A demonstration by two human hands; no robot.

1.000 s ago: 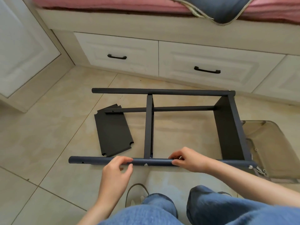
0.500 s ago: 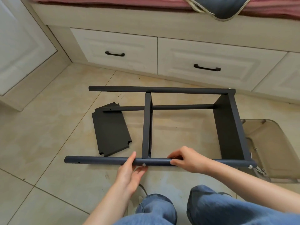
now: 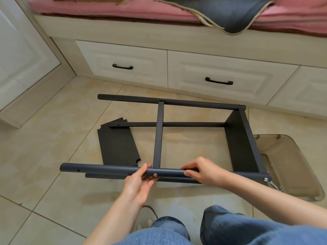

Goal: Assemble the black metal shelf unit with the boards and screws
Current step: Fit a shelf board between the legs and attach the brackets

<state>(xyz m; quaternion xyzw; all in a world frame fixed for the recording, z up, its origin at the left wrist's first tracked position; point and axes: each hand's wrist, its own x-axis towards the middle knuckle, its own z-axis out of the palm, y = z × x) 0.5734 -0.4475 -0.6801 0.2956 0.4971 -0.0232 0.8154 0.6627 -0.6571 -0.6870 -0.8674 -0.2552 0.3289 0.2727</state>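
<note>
Our left hand (image 3: 139, 183) has slid right along the near tube (image 3: 109, 169) and now pinches beside the screw (image 3: 155, 175), apparently tightening it; right hand (image 3: 200, 172) grips the tube.

I see cream drawers (image 3: 217, 80) with dark handles beneath a pink mattress (image 3: 123, 7), a grey cloth (image 3: 230, 13) draped over it, and a translucent plastic bin (image 3: 290, 165) on beige floor tiles (image 3: 44, 147).
</note>
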